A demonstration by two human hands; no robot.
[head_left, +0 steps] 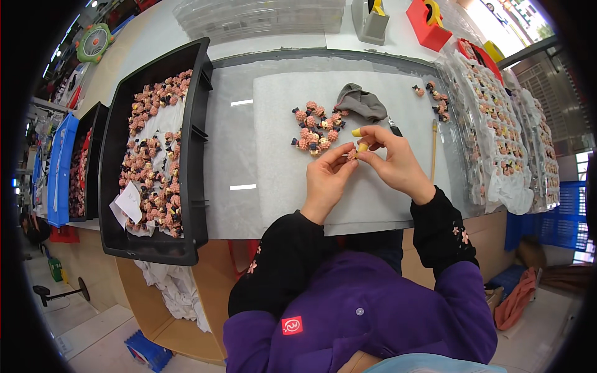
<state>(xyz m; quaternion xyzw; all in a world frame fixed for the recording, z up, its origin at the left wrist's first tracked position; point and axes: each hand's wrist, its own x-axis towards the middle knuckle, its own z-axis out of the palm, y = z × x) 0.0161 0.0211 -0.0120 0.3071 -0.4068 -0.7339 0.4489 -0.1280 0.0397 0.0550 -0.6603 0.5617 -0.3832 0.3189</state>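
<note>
Over the white foam mat [280,186], my left hand [328,180] pinches a small pink-haired figurine [352,155] from the left side. My right hand [393,163], with yellow covers on some fingertips, closes on the same figurine from the right. Much of the figurine is hidden by my fingers. Just beyond my hands lies a loose pile of similar pink and dark figurines [316,129]. A crumpled grey cloth [362,102] touches the mat beside that pile. Right of it rests a black-handled tool [394,127], partly behind my right hand.
A large black tray [202,155] of figurines stands at the left, with a blue bin [62,168] beyond it. A thin wooden stick [433,149] lies at the right. Clear blister trays [497,130] of figurines are stacked farther right. Tape dispensers [371,23] stand at the back.
</note>
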